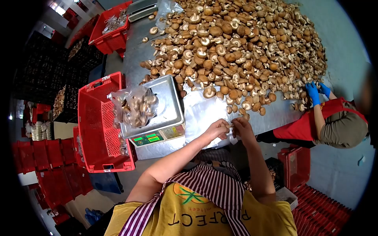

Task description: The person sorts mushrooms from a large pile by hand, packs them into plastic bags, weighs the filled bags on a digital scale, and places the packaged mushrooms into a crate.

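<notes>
My left hand (217, 129) and my right hand (243, 129) meet at the front edge of the metal table, fingers pinched together. Between them is something small and pale, too small and covered to make out. Just beyond my hands lies a sheet of clear plastic bags (202, 114), flat and shiny. Loose shiitake mushrooms (232, 94) come close to my fingertips, at the near side of a large heap. To the left, a clear bag of mushrooms (138, 108) rests on the pan of a digital scale (167, 94) with lit green displays.
A red crate (84, 118) with bagged mushrooms stands left of the scale, and another red crate (96, 37) behind it. At the right, a co-worker in a red apron (301, 125) reaches into the heap with blue gloves (313, 93). Black crates (43, 63) are stacked far left.
</notes>
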A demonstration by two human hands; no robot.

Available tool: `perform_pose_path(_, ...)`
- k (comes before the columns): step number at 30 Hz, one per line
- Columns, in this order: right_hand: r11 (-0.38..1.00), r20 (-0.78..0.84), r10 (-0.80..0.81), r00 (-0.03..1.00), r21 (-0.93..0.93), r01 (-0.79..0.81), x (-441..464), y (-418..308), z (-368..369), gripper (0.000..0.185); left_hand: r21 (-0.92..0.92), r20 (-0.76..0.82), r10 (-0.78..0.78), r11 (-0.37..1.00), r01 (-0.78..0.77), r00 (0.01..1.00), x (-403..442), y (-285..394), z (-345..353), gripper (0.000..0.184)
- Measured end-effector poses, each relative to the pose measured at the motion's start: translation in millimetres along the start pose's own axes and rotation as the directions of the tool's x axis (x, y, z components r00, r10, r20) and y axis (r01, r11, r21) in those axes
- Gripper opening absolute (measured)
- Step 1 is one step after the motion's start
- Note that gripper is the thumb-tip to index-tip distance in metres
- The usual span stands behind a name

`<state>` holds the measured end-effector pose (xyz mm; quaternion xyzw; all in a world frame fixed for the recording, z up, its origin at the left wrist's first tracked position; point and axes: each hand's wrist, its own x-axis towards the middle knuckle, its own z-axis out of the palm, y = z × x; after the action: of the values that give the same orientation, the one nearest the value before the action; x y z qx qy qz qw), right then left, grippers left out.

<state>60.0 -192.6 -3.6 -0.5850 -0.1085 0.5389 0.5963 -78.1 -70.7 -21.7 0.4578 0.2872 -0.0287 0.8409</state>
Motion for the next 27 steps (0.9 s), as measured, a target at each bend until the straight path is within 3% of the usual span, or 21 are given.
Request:
perform_pose_path(5,0.988,-0.007,-0.001,1.0,-0.155,0.0,2,9,-9,0.013,0.202,0.028,0.125,0.971,-0.128,0.992,2,1,1,0.019)
perform_pose_path(7,0.977,-0.167,-0.119,0.979,-0.195,0.086,8,23,-16,0.012,0.273,0.06,0.165,0.946,-0.175,0.985,8,-1,1,0.019)
perform_pose_path(8,0.977,-0.169,-0.12,0.978,-0.195,0.087,9,23,-19,0.012,0.293,0.008,0.237,0.928,-0.229,0.971,11,-1,1,0.021)
perform_pose_path(10,0.977,-0.415,-0.193,0.889,-0.001,0.212,10,21,-28,0.011,0.279,-0.068,0.308,0.919,-0.278,0.949,19,-2,-2,0.024)
perform_pose_path(11,0.977,-0.415,-0.195,0.888,-0.003,0.213,10,21,-33,0.011,0.283,-0.12,0.295,0.925,-0.252,0.948,21,9,0,0.027)
perform_pose_path(13,0.959,-0.408,-0.173,0.896,0.137,0.248,12,26,-44,0.011,0.264,-0.163,0.203,0.952,-0.156,0.966,29,35,-3,0.048)
perform_pose_path(14,0.959,-0.408,-0.174,0.896,0.136,0.248,14,30,-50,0.011,0.264,-0.162,0.203,0.952,-0.156,0.966,33,46,-2,0.048)
perform_pose_path(16,0.969,-0.337,-0.184,0.923,0.093,0.227,16,40,-60,0.011,0.148,-0.204,0.313,0.946,-0.287,0.927,39,59,2,0.076)
perform_pose_path(19,0.957,-0.349,-0.125,0.929,0.205,0.206,8,31,-43,0.012,0.07,-0.155,0.362,0.932,-0.355,0.919,44,56,-8,0.086)
perform_pose_path(21,0.943,-0.356,-0.073,0.932,0.28,0.181,5,13,-21,0.014,0.16,-0.186,0.423,0.904,-0.397,0.887,37,43,-15,0.079)
perform_pose_path(23,0.921,-0.362,-0.016,0.932,0.357,0.154,14,5,-15,0.015,0.229,-0.195,0.284,0.944,-0.238,0.939,21,32,-23,0.073)
perform_pose_path(25,0.953,-0.223,-0.154,0.963,0.226,0.204,31,1,-16,0.016,0.221,-0.23,0.274,0.949,-0.224,0.934,6,15,-29,0.063)
perform_pose_path(27,0.971,-0.173,-0.158,0.972,0.152,0.185,42,-19,-2,0.017,0.14,-0.234,0.204,0.975,-0.175,0.951,-11,3,-36,0.057)
